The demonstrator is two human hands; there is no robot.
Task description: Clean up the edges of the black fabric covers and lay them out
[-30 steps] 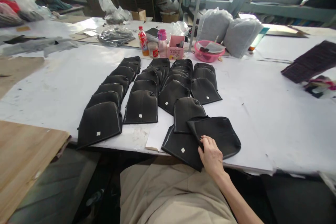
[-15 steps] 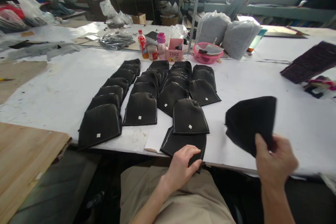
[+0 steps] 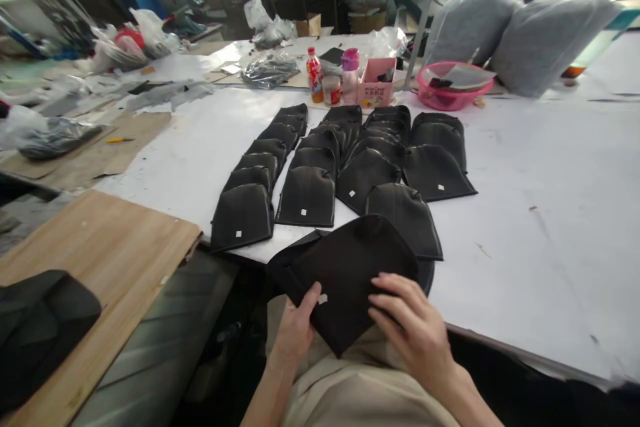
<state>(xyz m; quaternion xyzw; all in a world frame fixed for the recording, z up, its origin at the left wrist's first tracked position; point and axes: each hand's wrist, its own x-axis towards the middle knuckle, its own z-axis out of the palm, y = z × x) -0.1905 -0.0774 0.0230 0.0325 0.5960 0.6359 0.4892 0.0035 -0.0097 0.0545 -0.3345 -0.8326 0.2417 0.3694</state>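
Clearly, in the head view, our left hand (image 3: pixel 294 330) has its grip closed on a black piece (image 3: pixel 357 257) at the near edge of the worktop (image 3: pixel 525 267). Our right hand (image 3: pixel 417 327) lays extended fingers on it; whether that grip pinches, we cannot tell. Similar pieces (image 3: pixel 306 197) lie in rows beyond.

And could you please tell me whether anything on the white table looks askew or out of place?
Yes, mildly: the stickered black piece in the third column from the left lies turned, its lower edge slanting down rightward, while the second column's front piece sits nearly square. No spill shows.
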